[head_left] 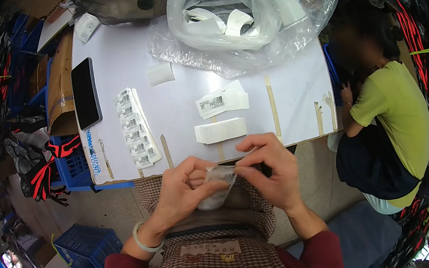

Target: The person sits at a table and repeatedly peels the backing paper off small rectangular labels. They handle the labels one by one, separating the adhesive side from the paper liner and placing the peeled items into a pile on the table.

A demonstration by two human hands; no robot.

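Just beyond my lap, in front of the table's near edge, I hold a small transparent plastic bag (pixel 217 189) with print on it and something whitish inside. My left hand (pixel 185 186) is closed round its side, thumb across the front. At its upper right corner, the thumb and index finger of my right hand (pixel 273 176) pinch the rim; the other fingers are bent. Beyond the hands lie a stack of white slips (pixel 220 131) and a fanned pile of printed labels (pixel 221 102). Sheets of barcode stickers (pixel 134 129) rest to the left.
A black phone (pixel 86 92) lies at the white table's (pixel 164 107) left edge. At the back, a big transparent bag (pixel 220 41) holds white strips. A small white packet (pixel 160 74) lies mid-table. A person in a yellow-green shirt (pixel 401 114) sits right. Blue crates (pixel 85 249) stand left.
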